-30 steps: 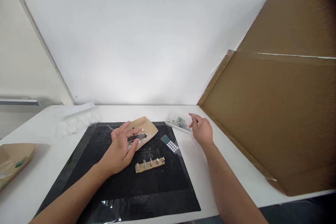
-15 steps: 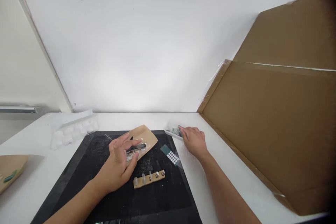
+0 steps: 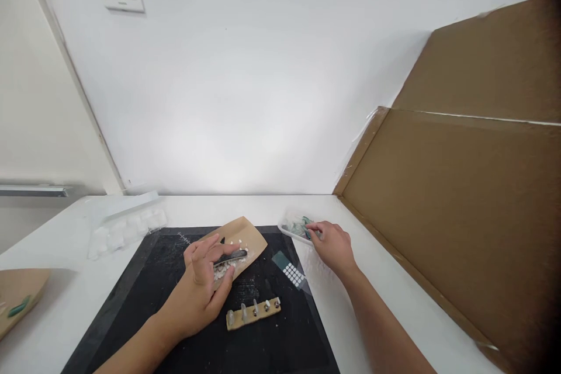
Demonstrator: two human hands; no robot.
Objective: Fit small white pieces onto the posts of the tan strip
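My left hand (image 3: 204, 280) is closed around dark metal tweezers (image 3: 234, 256), with index finger and thumb along them. It rests over a brown paper tray (image 3: 253, 235) that holds small white pieces (image 3: 222, 272). My right hand (image 3: 335, 248) pinches a green piece, seemingly a false nail, at the rim of a small clear-white tray (image 3: 284, 228) holding more green pieces (image 3: 299, 227). A tan strip (image 3: 249, 320) with several clear and white nail tips standing on it lies in front. Nearby is a clear sheet of white round dots (image 3: 293, 273).
A black mat (image 3: 188, 356) covers the middle of the white table (image 3: 33, 248). Clear packaging with white compartments (image 3: 127, 231) lies at the back left. Another brown tray (image 3: 26, 283) with a green piece (image 3: 20, 307) sits far left. Cardboard panels (image 3: 460, 187) stand along the right.
My right hand has drawn slightly back from the small tray, showing more of its green pieces. The view has tilted up slightly. My left hand keeps its hold.
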